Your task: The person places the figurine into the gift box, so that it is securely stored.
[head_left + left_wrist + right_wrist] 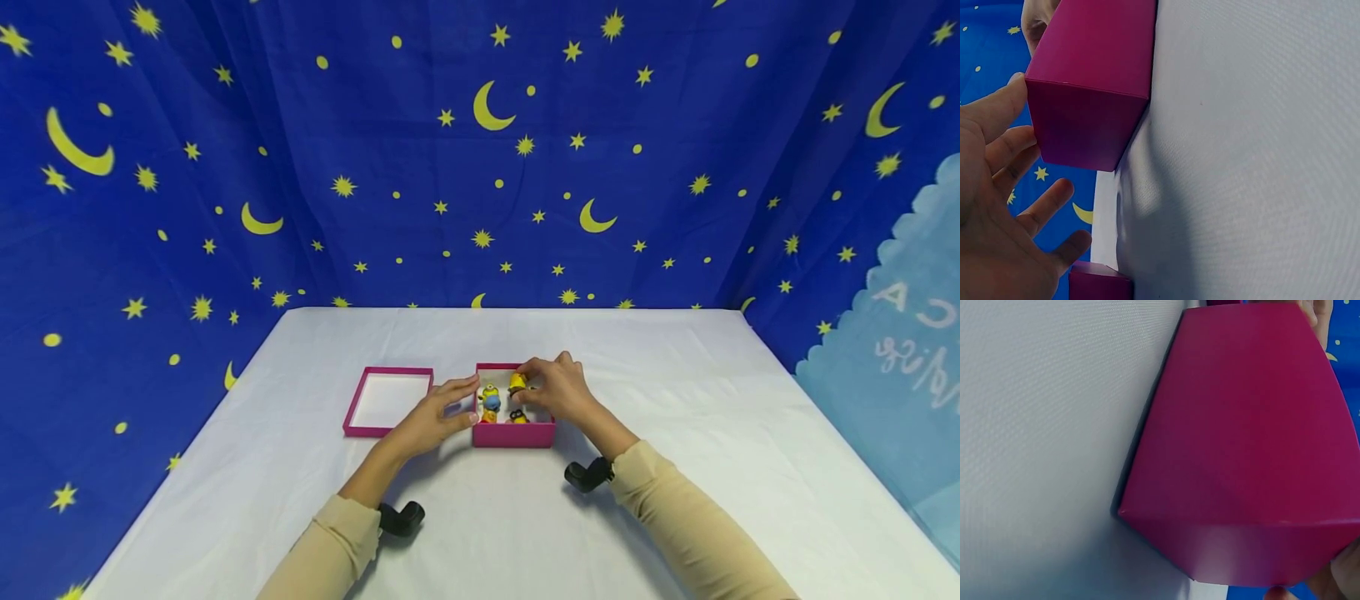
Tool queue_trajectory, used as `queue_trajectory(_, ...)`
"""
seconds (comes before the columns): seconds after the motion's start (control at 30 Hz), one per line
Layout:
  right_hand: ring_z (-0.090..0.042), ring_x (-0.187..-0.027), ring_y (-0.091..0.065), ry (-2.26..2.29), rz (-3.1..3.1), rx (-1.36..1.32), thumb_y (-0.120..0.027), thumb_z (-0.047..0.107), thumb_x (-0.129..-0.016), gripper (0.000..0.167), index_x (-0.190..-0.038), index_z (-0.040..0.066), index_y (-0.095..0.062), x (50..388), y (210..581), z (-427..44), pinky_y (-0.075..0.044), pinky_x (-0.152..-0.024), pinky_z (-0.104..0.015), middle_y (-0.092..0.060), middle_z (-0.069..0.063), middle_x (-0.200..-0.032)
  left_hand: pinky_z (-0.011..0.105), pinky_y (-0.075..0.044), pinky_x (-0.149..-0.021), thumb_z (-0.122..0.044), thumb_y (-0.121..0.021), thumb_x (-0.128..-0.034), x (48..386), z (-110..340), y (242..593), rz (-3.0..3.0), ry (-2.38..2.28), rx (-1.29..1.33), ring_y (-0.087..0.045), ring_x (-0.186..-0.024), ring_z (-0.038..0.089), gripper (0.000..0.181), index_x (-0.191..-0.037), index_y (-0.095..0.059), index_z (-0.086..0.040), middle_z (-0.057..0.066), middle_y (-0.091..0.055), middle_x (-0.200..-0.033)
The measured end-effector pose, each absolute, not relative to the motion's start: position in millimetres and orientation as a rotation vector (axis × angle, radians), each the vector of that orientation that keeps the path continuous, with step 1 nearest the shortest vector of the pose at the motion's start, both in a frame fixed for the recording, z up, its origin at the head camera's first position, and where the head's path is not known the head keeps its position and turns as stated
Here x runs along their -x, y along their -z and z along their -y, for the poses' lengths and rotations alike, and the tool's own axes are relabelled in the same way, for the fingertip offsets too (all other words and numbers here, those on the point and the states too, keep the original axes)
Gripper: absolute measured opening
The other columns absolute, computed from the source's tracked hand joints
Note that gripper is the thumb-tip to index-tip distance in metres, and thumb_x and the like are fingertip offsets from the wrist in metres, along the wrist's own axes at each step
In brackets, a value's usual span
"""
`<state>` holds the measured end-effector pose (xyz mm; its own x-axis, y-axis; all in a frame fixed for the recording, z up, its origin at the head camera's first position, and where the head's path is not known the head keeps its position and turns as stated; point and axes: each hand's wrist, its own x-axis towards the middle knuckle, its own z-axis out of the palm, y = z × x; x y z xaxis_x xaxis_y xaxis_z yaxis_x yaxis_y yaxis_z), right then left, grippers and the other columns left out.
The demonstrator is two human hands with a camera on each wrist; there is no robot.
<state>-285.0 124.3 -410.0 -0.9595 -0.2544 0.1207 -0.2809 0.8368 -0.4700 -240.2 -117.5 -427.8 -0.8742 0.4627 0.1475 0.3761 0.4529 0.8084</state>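
Note:
A magenta box (513, 435) with a white inside stands upright on the table, holding several small Minion figures. One Minion in blue (491, 401) lies along the left side, with a reddish-orange piece (489, 416) below it. A dark-topped yellow Minion (518, 416) is near the front right corner. My right hand (558, 390) reaches over the right wall and pinches a yellow Minion figure (517, 382) inside the box. Against the left wall, my left hand (997, 181) touches the box (1091, 119) with its fingers spread. The right wrist view shows mostly the box's outer wall (1241, 425).
Left of the box lies a shallow magenta lid (367, 432), its white inside facing up. A white cloth (675, 375) covers the table. Behind hangs a blue curtain (420, 125) with yellow moons and stars. Black wrist mounts (402, 518) sit under both wrists.

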Motion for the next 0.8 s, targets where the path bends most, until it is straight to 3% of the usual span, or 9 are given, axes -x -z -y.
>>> queue_trajectory(0.23, -0.021, -0.090, -0.044, -0.716, 3.025, -0.375, -0.081, 0.042, -0.071, 0.048, -0.110, 0.018, -0.068, 285, 409, -120, -0.030, -0.075, -0.034, -0.072, 0.003, -0.103, 0.054, -0.033, -0.110, -0.013, -0.062, -0.0907, 227, 113, 408, -2.598, -1.401, -0.729, -0.026, -0.140, 0.038, 0.054, -0.140, -0.043, -0.001, 0.013, -0.035, -0.152)
queue_trajectory(0.6, -0.021, -0.090, -0.046, -0.625, 3.080, -0.372, -0.081, 0.043, -0.070, 0.050, -0.111, 0.017, -0.068, 288, 407, -117, -0.031, -0.075, -0.035, -0.072, 0.002, -0.105, 0.053, -0.034, -0.111, -0.010, -0.062, -0.0902, 217, 113, 393, -2.581, -1.411, -0.749, -0.027, -0.140, 0.039, 0.053, -0.138, -0.043, 0.002, 0.016, -0.035, -0.151)
queue_trajectory(0.8, -0.022, -0.088, -0.047, -0.545, 3.088, -0.370, -0.080, 0.044, -0.070, 0.050, -0.110, 0.017, -0.068, 287, 406, -114, -0.032, -0.073, -0.035, -0.071, 0.001, -0.105, 0.055, -0.031, -0.111, -0.013, -0.062, -0.0905, 231, 114, 415, -2.600, -1.416, -0.759, -0.024, -0.141, 0.039, 0.055, -0.140, -0.042, 0.001, 0.013, -0.034, -0.152)
